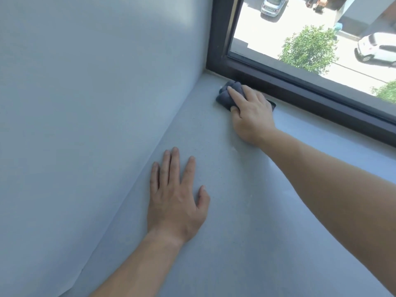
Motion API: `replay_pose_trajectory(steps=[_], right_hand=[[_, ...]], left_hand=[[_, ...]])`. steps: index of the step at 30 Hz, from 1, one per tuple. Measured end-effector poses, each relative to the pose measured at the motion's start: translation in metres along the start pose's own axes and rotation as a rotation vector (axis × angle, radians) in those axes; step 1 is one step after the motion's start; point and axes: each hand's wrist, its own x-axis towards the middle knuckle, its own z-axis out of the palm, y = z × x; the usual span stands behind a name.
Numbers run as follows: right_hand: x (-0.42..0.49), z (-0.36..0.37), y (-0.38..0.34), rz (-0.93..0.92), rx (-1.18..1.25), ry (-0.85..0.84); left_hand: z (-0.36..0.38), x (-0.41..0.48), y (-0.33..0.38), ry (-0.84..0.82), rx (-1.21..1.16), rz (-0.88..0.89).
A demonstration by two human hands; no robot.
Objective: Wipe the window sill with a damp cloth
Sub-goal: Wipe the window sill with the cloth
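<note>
At the far left stands the pale side wall (85,103), meeting the window sill (246,221) along a seam that runs from about 7 o'clock up toward 1 o'clock, ending in the corner under the window frame (300,91).

Just right of that seam, at roughly 7 o'clock from the middle of the view, the left hand (174,202) lies flat on the sill, palm down, fingers spread wide and holding nothing. It looks like a brace; keeping weight on it should let the other arm reach deep without wobbling.

Further right and up, toward 1 o'clock, the right hand (250,112) presses the dark grey cloth (227,94) onto the sill, fingers laid over the bunched fabric and the thumb tucked at its near edge. The cloth sits hard against the bottom rail of the frame, near the corner but not quite in it.

To do this stroke well, I judge the cloth should first be pushed on toward 11 o'clock into the corner, where dust tends to collect, then drawn along the rail toward 3 o'clock in one even pass. Flattening the wad would cover more surface. Fine specks show on the sill between the hands, so overlapping passes back toward the near edge seem needed, and the braced hand will have to lift for its own patch.
</note>
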Motion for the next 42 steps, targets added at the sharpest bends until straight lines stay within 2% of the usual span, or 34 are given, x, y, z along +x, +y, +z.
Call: replay_pose_trajectory(steps=[4, 6, 8, 10, 12, 15, 16, 19, 22, 24, 27, 28, 31, 33, 34, 38, 39, 40, 42], right_hand=[[-0.002, 0.001, -0.001, -0.064, 0.037, -0.025], [-0.038, 0.008, -0.015, -0.188, 0.058, -0.041], [-0.072, 0.010, -0.022, -0.352, 0.087, -0.127], [-0.068, 0.005, -0.015, -0.439, 0.082, -0.181], [-0.032, 0.004, -0.009, -0.361, 0.034, -0.146], [0.007, 0.008, -0.032, -0.071, 0.050, -0.100], [0.001, 0.012, -0.046, -0.080, 0.054, -0.090], [-0.053, 0.022, -0.072, -0.373, 0.089, -0.129], [-0.075, 0.015, -0.059, -0.568, 0.091, -0.205], [-0.046, 0.013, -0.048, -0.503, 0.037, -0.142], [-0.018, 0.008, -0.045, -0.136, 0.086, -0.048], [-0.027, 0.011, -0.051, -0.121, 0.087, -0.027], [-0.090, 0.017, -0.059, -0.436, 0.091, -0.087], [-0.108, 0.011, -0.043, -0.525, 0.065, -0.163], [-0.100, 0.008, -0.031, -0.487, 0.056, -0.151], [-0.064, -0.002, -0.006, 0.025, 0.114, -0.030], [-0.072, 0.000, -0.011, 0.065, 0.115, -0.016], [-0.088, 0.005, -0.017, 0.029, 0.092, -0.006], [-0.125, 0.007, -0.021, -0.197, 0.059, -0.044]], left_hand=[[0.002, 0.000, 0.000, 0.030, 0.001, 0.004], [0.000, -0.001, 0.001, 0.054, -0.029, -0.005], [0.000, -0.003, 0.002, 0.092, -0.097, -0.006], [-0.003, -0.007, 0.001, 0.138, -0.155, -0.003], [-0.006, -0.008, -0.001, 0.160, -0.157, 0.011], [-0.009, -0.018, -0.007, 0.148, -0.093, -0.009], [-0.010, -0.023, -0.009, 0.143, -0.081, -0.022], [-0.010, -0.042, -0.016, 0.099, -0.061, -0.057], [-0.005, -0.054, -0.022, 0.046, -0.045, -0.022], [-0.002, -0.053, -0.025, 0.053, -0.029, -0.004], [0.000, -0.053, -0.025, 0.060, -0.021, 0.001], [0.001, -0.053, -0.025, 0.065, -0.021, 0.000], [0.000, -0.053, -0.024, 0.075, -0.015, 0.003], [0.000, -0.052, -0.025, 0.077, -0.014, 0.000], [0.000, -0.052, -0.025, 0.079, -0.010, -0.001], [0.001, -0.052, -0.024, 0.078, -0.002, -0.004], [0.002, -0.052, -0.024, 0.082, -0.006, -0.004], [0.002, -0.052, -0.024, 0.086, -0.012, -0.005], [0.001, -0.051, -0.023, 0.091, -0.017, -0.004]])
